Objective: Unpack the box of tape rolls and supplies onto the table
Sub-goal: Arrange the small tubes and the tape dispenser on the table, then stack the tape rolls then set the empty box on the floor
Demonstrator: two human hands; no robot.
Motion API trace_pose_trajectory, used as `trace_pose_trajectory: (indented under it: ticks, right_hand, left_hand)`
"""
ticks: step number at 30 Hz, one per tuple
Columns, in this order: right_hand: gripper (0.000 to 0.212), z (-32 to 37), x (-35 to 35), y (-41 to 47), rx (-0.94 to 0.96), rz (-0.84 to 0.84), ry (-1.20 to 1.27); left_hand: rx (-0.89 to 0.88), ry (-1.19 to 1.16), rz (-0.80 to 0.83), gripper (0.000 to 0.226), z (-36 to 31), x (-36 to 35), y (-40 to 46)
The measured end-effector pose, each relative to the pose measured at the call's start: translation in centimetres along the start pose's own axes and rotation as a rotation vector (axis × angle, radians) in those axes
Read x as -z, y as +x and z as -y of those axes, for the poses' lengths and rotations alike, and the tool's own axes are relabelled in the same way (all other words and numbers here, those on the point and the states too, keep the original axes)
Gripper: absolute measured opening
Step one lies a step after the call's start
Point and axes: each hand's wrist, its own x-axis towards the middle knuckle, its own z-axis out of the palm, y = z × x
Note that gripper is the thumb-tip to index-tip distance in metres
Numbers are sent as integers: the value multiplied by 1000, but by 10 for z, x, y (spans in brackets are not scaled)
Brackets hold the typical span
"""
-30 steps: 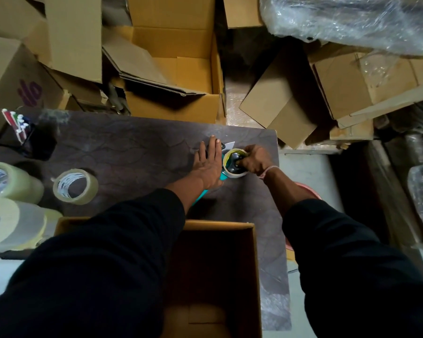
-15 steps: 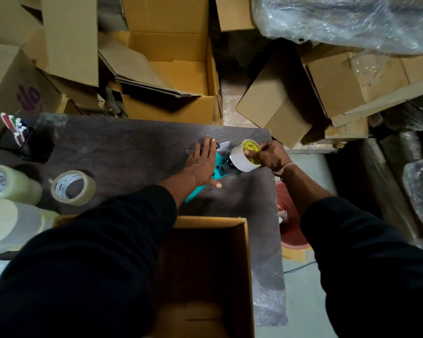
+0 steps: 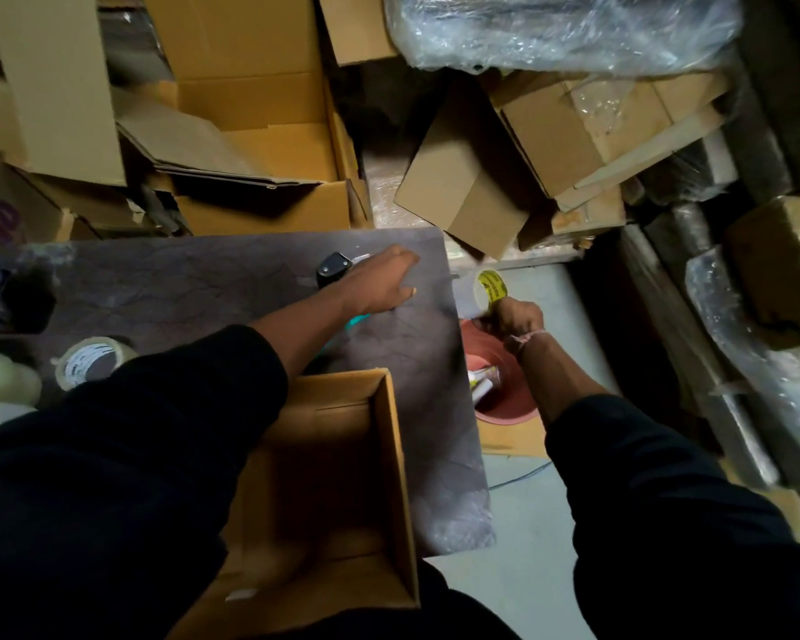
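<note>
at the far left edge of the dark table (image 3: 181,288) pale tape rolls (image 3: 5,378) sit beside a clear roll (image 3: 91,360) lying flat. the open cardboard box (image 3: 389,478) stands on the table's near side. the left hand (image 3: 379,286) lies over a teal-and-black tape dispenser (image 3: 332,270) near the far edge; whether it grips it, i cannot tell. off the table's right edge, the right hand (image 3: 518,318) is clamped on a yellow-labelled tape roll (image 3: 489,288), above a red bowl (image 3: 504,404).

Tape roll (image 3: 490,291) now off dispenser (image 3: 331,270).
</note>
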Motion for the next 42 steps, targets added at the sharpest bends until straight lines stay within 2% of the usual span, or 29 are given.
trace_pose_trajectory:
  ticks: [2, 4, 7, 10, 12, 14, 17, 19, 22, 26, 30, 34, 38, 40, 42]
  right_hand:
    - [17, -12, 12, -7, 2, 28, 34]
    - [22, -35, 30, -3, -73, 3, 88]
    - [17, -45, 40, 11, -170, -122, 152]
    - [19, -53, 46, 6, -201, -62, 203]
    - [28, -56, 47, 2, -183, 54, 232]
    - [39, -52, 40, -1, -203, 73, 326]
    - [19, -28, 18, -13, -192, 79, 377]
    - [31, -12, -2, -40, -148, 154, 292]
    - [26, 1, -25, -75, -75, 270, 220]
    - [21, 14, -59, -115, 94, 408, 11]
    - [23, 8, -103, -139, 420, 447, -370]
    - [20, -13, -149, -163, 661, 521, -843]
    - [31, -34, -172, -179, 839, 471, -1240]
    - [34, -41, -175, -183, 916, 439, -1336]
    - [32, -45, -174, -188, 912, 429, -1341]
  left_hand:
    - [-8, -9, 74, 61, -19, 2, 9]
    - [-25, -37, 191, 62, -38, -1, 15]
    - [-3, -25, 364, 63, -64, -9, 20]
    - [47, -2, 447, 63, -77, -20, 20]
    - [72, -19, 433, 63, -82, -19, 14]
    - [85, -34, 392, 63, -81, -15, 4]
    - [97, -40, 292, 63, -70, -2, -18]
    - [120, -91, 223, 62, -59, 10, -38]
    - [180, -194, 127, 57, -42, 29, -70]
    - [230, -282, -19, 41, -11, 46, -116]
    - [287, -303, -138, 19, 21, 55, -173]
    - [381, -240, -221, 22, 48, 47, -236]
    - [409, -150, -217, 28, 64, 41, -288]
    - [395, -97, -212, 34, 71, 40, -304]
    - [385, -42, -197, 35, 76, 40, -319]
